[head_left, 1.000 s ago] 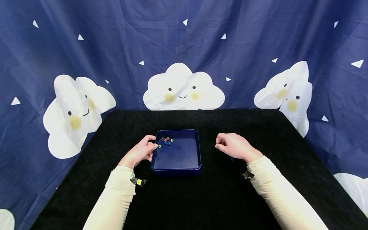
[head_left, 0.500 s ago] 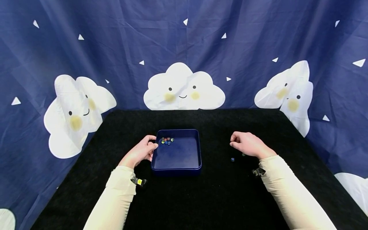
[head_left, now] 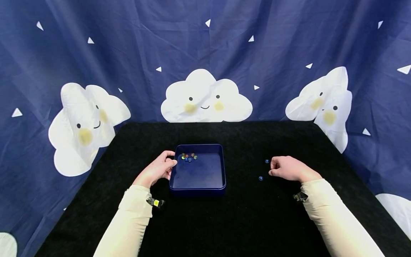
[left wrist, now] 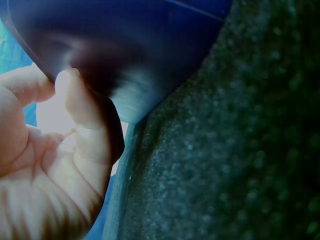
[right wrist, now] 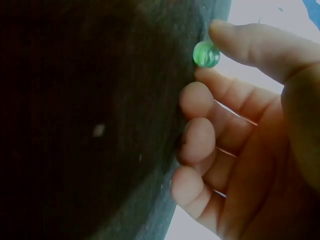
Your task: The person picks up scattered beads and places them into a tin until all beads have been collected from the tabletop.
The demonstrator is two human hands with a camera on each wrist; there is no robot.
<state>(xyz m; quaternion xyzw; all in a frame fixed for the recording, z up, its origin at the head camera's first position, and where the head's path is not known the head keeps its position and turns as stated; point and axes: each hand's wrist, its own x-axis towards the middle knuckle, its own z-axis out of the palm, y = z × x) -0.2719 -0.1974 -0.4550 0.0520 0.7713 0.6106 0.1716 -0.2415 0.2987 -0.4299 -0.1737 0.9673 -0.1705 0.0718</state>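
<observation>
A square dark blue tray [head_left: 199, 178] lies on the black cloth, with several small glass marbles [head_left: 189, 160] grouped in its far left corner. My left hand [head_left: 157, 167] holds the tray's left wall, thumb at the rim; the left wrist view shows the fingers [left wrist: 82, 105] against the blue side. To the right, my right hand [head_left: 293, 168] is low over the cloth. Its thumb and index finger pinch a green marble [right wrist: 206, 54], seen in the right wrist view, while the other fingers curl below. Two blue marbles lie just left of that hand, one farther [head_left: 267, 161] and one nearer [head_left: 260, 178].
Black cloth [head_left: 212, 228] covers the table. Behind it hangs a dark blue curtain [head_left: 141, 43] printed with white clouds and small triangles. Between the tray and the right hand is a stretch of bare cloth.
My right hand has moved right, away from the tray, and down to the green marble, which it now pinches. Marbles in the tray have rolled slightly. The left hand stays at the tray's wall.
</observation>
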